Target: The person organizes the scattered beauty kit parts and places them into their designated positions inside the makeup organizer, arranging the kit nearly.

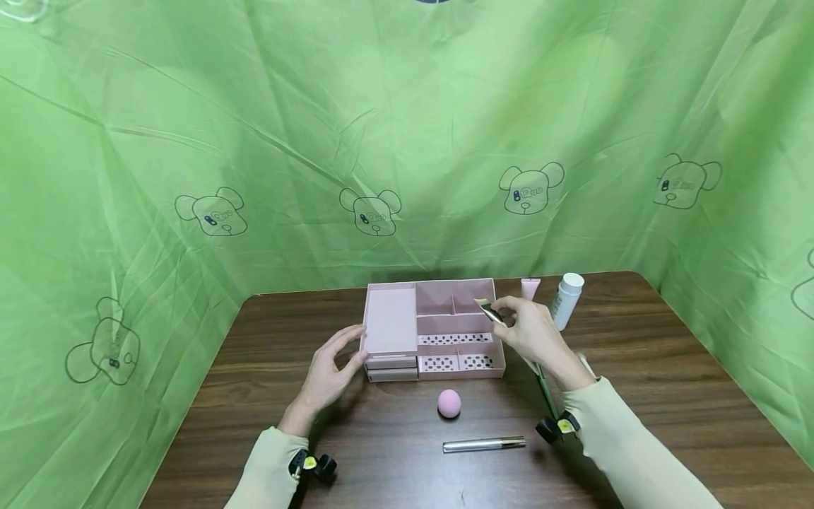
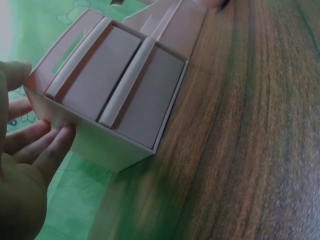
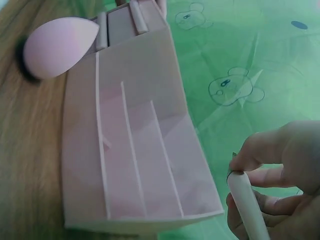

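Note:
A pink desktop organizer stands on the table, with two drawers low on its left and divided compartments on its right. At its left side, my left hand rests its fingertips on the wall with the fingers spread. My right hand is raised over the organizer's right edge and pinches a slim tube between thumb and fingers. Pale along its side in the right wrist view, the tube shows dark and shiny parts in the head view; its exact kind cannot be told.
In front of the organizer lie a pink makeup sponge and a silver pen-like tube. A white bottle and a small pink tube stand at the back right. A green stick lies under my right wrist. Green curtain surrounds the table.

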A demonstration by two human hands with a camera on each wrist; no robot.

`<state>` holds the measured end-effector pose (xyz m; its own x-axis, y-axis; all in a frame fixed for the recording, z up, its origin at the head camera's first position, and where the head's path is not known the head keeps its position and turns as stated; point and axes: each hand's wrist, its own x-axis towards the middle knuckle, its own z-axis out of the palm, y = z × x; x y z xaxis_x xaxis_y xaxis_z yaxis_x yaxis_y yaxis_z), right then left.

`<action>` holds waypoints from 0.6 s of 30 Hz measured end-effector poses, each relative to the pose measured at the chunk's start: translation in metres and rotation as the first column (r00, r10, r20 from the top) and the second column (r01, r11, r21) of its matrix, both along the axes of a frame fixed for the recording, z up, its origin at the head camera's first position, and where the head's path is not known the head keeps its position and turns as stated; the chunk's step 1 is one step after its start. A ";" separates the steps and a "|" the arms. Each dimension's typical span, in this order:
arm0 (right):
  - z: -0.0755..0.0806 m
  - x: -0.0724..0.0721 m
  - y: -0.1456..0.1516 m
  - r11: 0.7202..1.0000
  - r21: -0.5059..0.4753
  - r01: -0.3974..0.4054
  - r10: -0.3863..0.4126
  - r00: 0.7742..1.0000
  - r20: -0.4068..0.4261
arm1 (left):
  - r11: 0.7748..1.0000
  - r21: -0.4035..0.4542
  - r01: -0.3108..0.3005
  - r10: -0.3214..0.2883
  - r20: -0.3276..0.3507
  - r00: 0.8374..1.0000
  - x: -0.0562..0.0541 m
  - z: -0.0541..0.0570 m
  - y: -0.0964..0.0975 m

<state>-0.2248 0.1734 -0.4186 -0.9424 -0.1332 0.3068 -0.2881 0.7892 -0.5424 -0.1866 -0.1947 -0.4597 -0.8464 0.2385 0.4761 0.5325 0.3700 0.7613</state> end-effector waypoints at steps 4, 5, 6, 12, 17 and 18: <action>0.008 -0.003 -0.010 0.999 -0.041 -0.014 0.015 0.999 0.033 | 1.000 -0.010 -0.007 0.007 -0.010 1.000 0.000 0.000 0.000; 0.010 -0.004 -0.013 0.998 -0.052 -0.020 0.021 0.999 0.036 | 1.000 -0.015 -0.012 0.012 -0.013 1.000 0.000 0.000 0.001; 0.011 -0.005 -0.015 0.998 -0.062 -0.024 0.027 0.999 0.038 | 1.000 -0.020 -0.016 0.016 -0.017 1.000 0.000 0.001 0.001; 0.020 -0.012 -0.032 0.991 -0.123 -0.043 0.049 0.997 0.054 | 0.999 -0.028 -0.026 0.025 -0.009 1.000 0.000 0.001 0.001; 0.025 -0.017 -0.045 0.991 -0.131 -0.040 0.048 0.997 0.058 | 1.000 -0.006 -0.017 0.017 -0.002 1.000 0.000 0.000 0.001; 0.027 -0.017 -0.048 0.991 -0.129 -0.040 0.048 0.997 0.057 | 1.000 -0.003 -0.016 0.016 -0.003 1.000 0.000 0.000 0.001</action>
